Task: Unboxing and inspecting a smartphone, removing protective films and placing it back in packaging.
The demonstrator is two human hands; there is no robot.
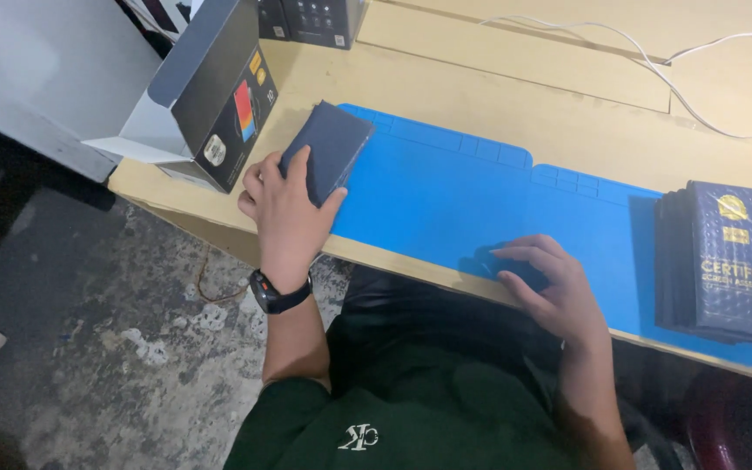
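Note:
My left hand (285, 209) grips a dark navy flat box (332, 144) at the left end of the blue work mat (454, 191); the box lies partly on the mat and partly on the wooden table. A black watch sits on that wrist. My right hand (550, 283) rests near the front edge of the mat, fingers curled over a small dark blue object (498, 261) that is mostly hidden under them.
An open black and white carton (211, 87) lies on its side at the table's left corner. A stack of dark blue flat packets (724, 261) stands at the mat's right end. White cables (681, 78) run across the back right. Dark boxes (315, 19) sit at the back.

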